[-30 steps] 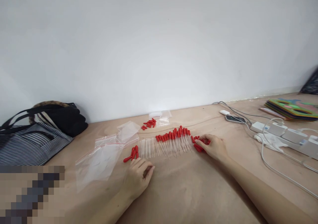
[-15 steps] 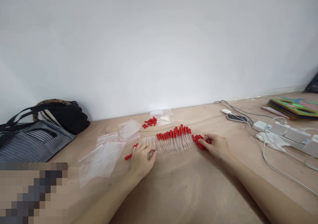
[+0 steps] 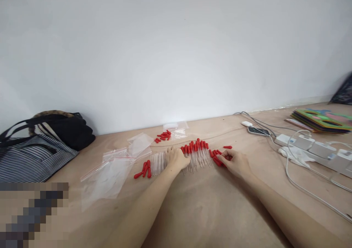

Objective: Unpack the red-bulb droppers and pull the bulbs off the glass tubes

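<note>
My left hand (image 3: 177, 159) is bent down over the row of glass droppers, between the bare glass tubes (image 3: 158, 164) and those with red bulbs. Its fingers are curled, and what they hold, if anything, is hidden. Several droppers with red rubber bulbs (image 3: 196, 145) lie side by side, tips toward me. My right hand (image 3: 237, 163) is at a small pile of loose red rubber bulbs (image 3: 215, 154), thumb and fingers closed around a bulb there. A single red bulb (image 3: 227, 147) lies just beyond it. More bulbs (image 3: 148, 167) lie left of the tubes.
Clear zip bags (image 3: 112, 176) lie at the left. Behind the row are more red bulbs (image 3: 164, 136) and a clear packet (image 3: 178, 131). A striped bag (image 3: 38, 158) sits far left. On the right are a phone-like device (image 3: 258, 130), a power strip (image 3: 327, 156), cables and stacked colourful boards (image 3: 321, 120).
My left hand has moved right along the row, uncovering the bulbs and bare tubes at its left end. My right hand stays at its pile, and a single bulb now shows behind it.
</note>
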`<action>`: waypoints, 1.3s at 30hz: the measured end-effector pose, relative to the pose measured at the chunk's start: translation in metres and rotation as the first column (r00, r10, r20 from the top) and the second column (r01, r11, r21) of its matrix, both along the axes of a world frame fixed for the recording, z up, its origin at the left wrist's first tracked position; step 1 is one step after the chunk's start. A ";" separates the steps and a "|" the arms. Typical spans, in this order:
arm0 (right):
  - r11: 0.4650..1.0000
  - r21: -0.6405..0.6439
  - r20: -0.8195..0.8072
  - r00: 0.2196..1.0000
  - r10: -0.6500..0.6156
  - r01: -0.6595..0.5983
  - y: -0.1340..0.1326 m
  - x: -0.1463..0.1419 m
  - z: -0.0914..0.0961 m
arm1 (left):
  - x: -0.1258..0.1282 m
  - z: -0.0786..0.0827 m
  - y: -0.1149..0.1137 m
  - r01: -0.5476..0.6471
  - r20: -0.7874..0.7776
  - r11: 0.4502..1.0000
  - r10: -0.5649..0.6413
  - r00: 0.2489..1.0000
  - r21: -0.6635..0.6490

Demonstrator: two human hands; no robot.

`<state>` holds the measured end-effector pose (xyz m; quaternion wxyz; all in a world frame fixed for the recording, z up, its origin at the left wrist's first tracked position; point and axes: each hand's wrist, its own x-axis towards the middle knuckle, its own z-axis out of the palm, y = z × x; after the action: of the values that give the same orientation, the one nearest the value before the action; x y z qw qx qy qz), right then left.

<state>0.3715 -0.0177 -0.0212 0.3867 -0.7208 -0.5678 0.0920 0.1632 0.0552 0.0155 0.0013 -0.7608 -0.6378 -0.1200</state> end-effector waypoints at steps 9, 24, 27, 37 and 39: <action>1.000 -0.007 -0.016 1.000 0.027 -0.027 -0.003 -0.005 0.004 | 0.003 0.004 -0.006 0.036 -0.024 0.999 -0.036 0.999 0.013; 0.795 0.340 0.120 0.862 0.492 -0.502 -0.019 -0.049 0.020 | -0.086 0.008 -0.084 0.520 -0.151 0.794 -0.499 0.853 0.316; 0.725 0.239 0.175 0.763 0.623 -0.646 -0.028 -0.069 0.024 | -0.086 0.000 -0.085 0.553 -0.282 0.707 -0.475 0.833 0.442; 0.728 0.273 0.442 0.754 0.486 -0.629 -0.036 -0.094 0.014 | -0.084 -0.005 -0.093 0.610 -0.338 0.606 -0.511 0.790 0.510; 0.703 0.315 0.495 0.742 0.452 -0.638 -0.039 -0.094 0.017 | -0.082 -0.005 -0.097 0.594 -0.300 0.620 -0.519 0.801 0.512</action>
<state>0.2771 -0.0564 -0.0042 0.3833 -0.4040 -0.8271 -0.0761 0.0809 -0.0420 0.0103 0.2361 -0.8878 -0.3002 -0.2569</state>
